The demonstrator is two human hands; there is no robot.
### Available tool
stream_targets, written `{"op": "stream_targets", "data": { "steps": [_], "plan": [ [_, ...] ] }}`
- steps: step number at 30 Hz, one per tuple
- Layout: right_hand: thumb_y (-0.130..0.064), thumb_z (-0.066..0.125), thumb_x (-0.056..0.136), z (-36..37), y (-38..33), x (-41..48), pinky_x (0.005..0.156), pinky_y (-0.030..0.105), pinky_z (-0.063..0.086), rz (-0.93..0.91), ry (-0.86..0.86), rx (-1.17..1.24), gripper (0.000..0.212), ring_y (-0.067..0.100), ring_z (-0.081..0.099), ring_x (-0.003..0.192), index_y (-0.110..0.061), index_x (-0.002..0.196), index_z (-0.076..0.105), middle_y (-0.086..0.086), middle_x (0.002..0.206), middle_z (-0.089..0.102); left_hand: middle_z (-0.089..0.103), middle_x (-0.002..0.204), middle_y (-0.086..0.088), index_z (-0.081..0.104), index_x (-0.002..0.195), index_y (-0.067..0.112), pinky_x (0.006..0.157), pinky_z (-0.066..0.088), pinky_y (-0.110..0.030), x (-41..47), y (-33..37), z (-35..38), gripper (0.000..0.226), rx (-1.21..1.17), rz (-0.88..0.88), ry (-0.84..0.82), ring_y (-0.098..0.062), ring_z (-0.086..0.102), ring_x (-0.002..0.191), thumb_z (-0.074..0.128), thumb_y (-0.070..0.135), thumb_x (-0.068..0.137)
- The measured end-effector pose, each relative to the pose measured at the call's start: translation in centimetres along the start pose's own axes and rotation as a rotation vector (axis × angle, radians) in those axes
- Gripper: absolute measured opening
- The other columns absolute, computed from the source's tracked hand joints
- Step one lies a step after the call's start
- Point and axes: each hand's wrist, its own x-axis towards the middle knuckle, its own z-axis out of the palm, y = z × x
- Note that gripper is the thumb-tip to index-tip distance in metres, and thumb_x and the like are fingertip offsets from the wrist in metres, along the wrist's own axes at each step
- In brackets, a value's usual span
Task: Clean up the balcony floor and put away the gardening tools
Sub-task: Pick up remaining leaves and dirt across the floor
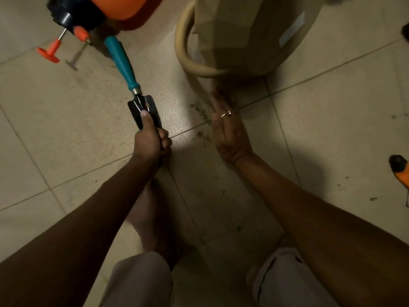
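A garden trowel (124, 65) with a teal handle and a dark metal blade points away from me over the tiled floor (66, 120). My left hand (151, 140) is shut on the blade end, thumb on top. My right hand (230, 131) lies flat and edge-on against the floor, fingers together, a ring on one finger, right beside a streak of dark soil crumbs (202, 114) along a grout line. More small crumbs are scattered toward the right.
A beige plant pot (250, 34) on a saucer stands just beyond my right hand. An orange pressure sprayer (93, 12) with its pump handle lies at top left. An orange-and-black tool (400, 169) sits at the right edge. My knees and a bare foot are below.
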Motion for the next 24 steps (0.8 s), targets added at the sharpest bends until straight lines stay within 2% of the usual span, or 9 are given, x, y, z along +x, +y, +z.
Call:
{"op": "stream_targets", "data": {
  "steps": [2, 4, 9, 11, 13, 16, 19, 21, 24],
  "plan": [
    [-0.017, 0.037, 0.106, -0.4, 0.3, 0.9, 0.123, 0.051, 0.023, 0.043, 0.052, -0.069, 0.046, 0.029, 0.036, 0.147, -0.001, 0.148, 0.046, 0.016, 0.155, 0.044, 0.034, 0.056, 0.001, 0.037, 0.058, 0.025, 0.046, 0.019, -0.026, 0.1, -0.1, -0.3, 0.065, -0.026, -0.01, -0.014, -0.014, 0.029, 0.046, 0.021, 0.069, 0.102],
    [-0.02, 0.038, 0.106, 0.3, -0.1, 2.1, 0.123, 0.05, 0.024, 0.0, 0.019, -0.122, 0.046, 0.03, 0.038, 0.146, -0.002, 0.148, 0.048, 0.016, 0.154, 0.046, 0.035, 0.055, 0.001, 0.037, 0.057, 0.025, 0.045, 0.02, -0.024, -0.1, -0.5, -0.2, 0.066, -0.027, -0.024, -0.03, -0.014, 0.029, 0.044, 0.02, 0.071, 0.101],
    [-0.024, 0.038, 0.105, 2.7, -0.9, 1.9, 0.125, 0.033, 0.014, -0.401, -0.386, -0.162, 0.048, 0.027, 0.034, 0.149, -0.004, 0.147, 0.049, 0.014, 0.155, 0.045, 0.039, 0.053, -0.002, 0.041, 0.054, 0.023, 0.045, 0.025, -0.025, -0.8, -2.1, 0.1, 0.072, 0.068, -0.018, -0.098, -0.016, 0.034, 0.043, 0.018, 0.073, 0.1],
    [-0.024, 0.039, 0.105, 1.7, -0.6, 1.3, 0.125, 0.031, 0.014, -0.471, -0.485, -0.123, 0.047, 0.026, 0.036, 0.147, -0.004, 0.145, 0.052, 0.013, 0.153, 0.048, 0.041, 0.051, -0.001, 0.043, 0.049, 0.023, 0.047, 0.028, -0.026, -1.0, -2.7, -0.1, 0.076, 0.134, 0.004, -0.097, -0.016, 0.036, 0.044, 0.017, 0.074, 0.099],
    [-0.025, 0.037, 0.105, 0.1, 0.0, 0.5, 0.125, 0.034, 0.016, -0.473, -0.518, -0.136, 0.048, 0.025, 0.035, 0.148, -0.004, 0.147, 0.05, 0.013, 0.154, 0.046, 0.044, 0.05, -0.001, 0.045, 0.048, 0.023, 0.047, 0.031, -0.027, -1.0, -2.8, -0.2, 0.078, 0.196, 0.027, -0.082, -0.017, 0.039, 0.044, 0.016, 0.075, 0.099],
    [-0.028, 0.035, 0.106, -2.1, 1.0, -1.3, 0.126, 0.044, 0.015, -0.33, -0.374, -0.175, 0.051, 0.025, 0.023, 0.153, -0.006, 0.152, 0.042, 0.014, 0.16, 0.037, 0.044, 0.05, 0.0, 0.045, 0.05, 0.023, 0.046, 0.031, -0.026, -1.4, -2.4, 0.1, 0.077, 0.212, 0.014, -0.086, -0.016, 0.039, 0.042, 0.015, 0.074, 0.099],
    [-0.039, 0.028, 0.108, -2.1, 1.3, -4.0, 0.126, 0.049, 0.01, 0.022, -0.095, -0.201, 0.058, 0.024, 0.018, 0.155, -0.006, 0.155, 0.034, 0.012, 0.164, 0.028, 0.043, 0.051, -0.001, 0.044, 0.056, 0.022, 0.045, 0.029, -0.024, -1.6, -2.1, 0.0, 0.074, 0.201, 0.002, -0.088, -0.015, 0.038, 0.041, 0.015, 0.073, 0.1],
    [-0.044, 0.02, 0.107, -0.6, 0.5, -5.5, 0.126, 0.051, 0.011, 0.19, 0.038, -0.233, 0.064, 0.026, 0.015, 0.156, -0.005, 0.157, 0.03, 0.012, 0.166, 0.023, 0.043, 0.052, -0.002, 0.044, 0.056, 0.022, 0.046, 0.03, -0.025, -1.5, -2.1, 0.0, 0.075, 0.195, -0.004, -0.095, -0.016, 0.038, 0.042, 0.014, 0.074, 0.099],
    [-0.038, 0.022, 0.108, 3.0, -1.7, -5.1, 0.125, 0.05, 0.014, 0.277, 0.169, -0.267, 0.06, 0.029, 0.018, 0.155, -0.002, 0.154, 0.034, 0.014, 0.164, 0.029, 0.041, 0.051, 0.0, 0.042, 0.052, 0.024, 0.045, 0.028, -0.025, -1.2, -2.3, 0.0, 0.076, 0.123, -0.061, -0.123, -0.016, 0.035, 0.042, 0.012, 0.077, 0.097]
  ]
}}
